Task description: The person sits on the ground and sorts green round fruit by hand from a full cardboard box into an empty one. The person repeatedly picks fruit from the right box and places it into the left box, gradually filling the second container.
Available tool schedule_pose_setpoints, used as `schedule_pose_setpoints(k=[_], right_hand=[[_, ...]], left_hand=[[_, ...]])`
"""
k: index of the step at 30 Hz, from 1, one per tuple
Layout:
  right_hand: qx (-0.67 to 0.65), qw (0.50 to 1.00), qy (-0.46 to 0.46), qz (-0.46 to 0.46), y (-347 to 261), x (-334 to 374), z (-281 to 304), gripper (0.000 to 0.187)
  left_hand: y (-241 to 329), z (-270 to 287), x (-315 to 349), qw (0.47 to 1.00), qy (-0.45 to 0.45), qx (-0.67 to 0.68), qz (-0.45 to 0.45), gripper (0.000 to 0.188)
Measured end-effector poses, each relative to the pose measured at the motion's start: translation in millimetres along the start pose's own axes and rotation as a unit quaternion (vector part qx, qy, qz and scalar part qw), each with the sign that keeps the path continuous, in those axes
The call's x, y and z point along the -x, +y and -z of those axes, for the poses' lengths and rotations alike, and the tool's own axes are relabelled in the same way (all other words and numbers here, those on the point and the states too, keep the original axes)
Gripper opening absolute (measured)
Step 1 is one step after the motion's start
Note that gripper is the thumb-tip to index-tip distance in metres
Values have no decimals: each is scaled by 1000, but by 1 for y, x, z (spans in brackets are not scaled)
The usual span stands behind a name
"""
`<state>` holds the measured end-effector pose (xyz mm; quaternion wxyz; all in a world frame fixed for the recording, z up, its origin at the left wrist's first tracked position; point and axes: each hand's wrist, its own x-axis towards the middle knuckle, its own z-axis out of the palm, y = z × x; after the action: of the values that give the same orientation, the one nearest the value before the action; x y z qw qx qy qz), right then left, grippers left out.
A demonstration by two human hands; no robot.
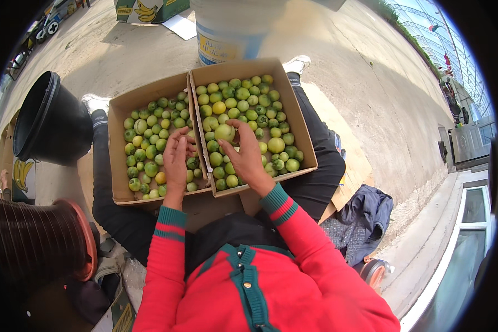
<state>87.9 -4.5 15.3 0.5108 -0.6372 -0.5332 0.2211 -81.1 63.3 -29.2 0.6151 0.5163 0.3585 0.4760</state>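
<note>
Between my legs two cardboard boxes stand side by side, the left box (128,191) and the right box (285,83). Both hold many small round fruits, mostly green with some yellow ones, several with darker streaks. My right hand (246,157) grips a larger pale green fruit (224,133) between thumb and fingers, over the left part of the right box. My left hand (178,163) hovers over the left box near the shared wall, its fingers loosely bent and apart. I see nothing held in it. The fruit beneath both hands is partly hidden.
A large white bucket (227,41) stands just beyond the boxes. At left are a black bucket (50,119) and a stack of brown tubs (33,243) with an orange-red rim. A dark jacket (368,216) lies by my right leg. Farther back sits a banana carton (149,12).
</note>
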Motion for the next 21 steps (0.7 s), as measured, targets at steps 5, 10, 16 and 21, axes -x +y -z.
schedule_pose_setpoints(k=[5,10,16,21], right_hand=[[162,961,-100,203,-24,12,-34,45],[237,963,-27,123,-10,3,19,36],[542,810,-207,-85,48,21,103,44],[549,785,-262,-118,53,15,101,41]], left_hand=[[25,-15,10,985,-29,139,98,39],[-9,17,7,962,85,174,194,34],[-34,45,-8,845,283,403,207,32],[-26,37,-3,841,306,406,183,31]])
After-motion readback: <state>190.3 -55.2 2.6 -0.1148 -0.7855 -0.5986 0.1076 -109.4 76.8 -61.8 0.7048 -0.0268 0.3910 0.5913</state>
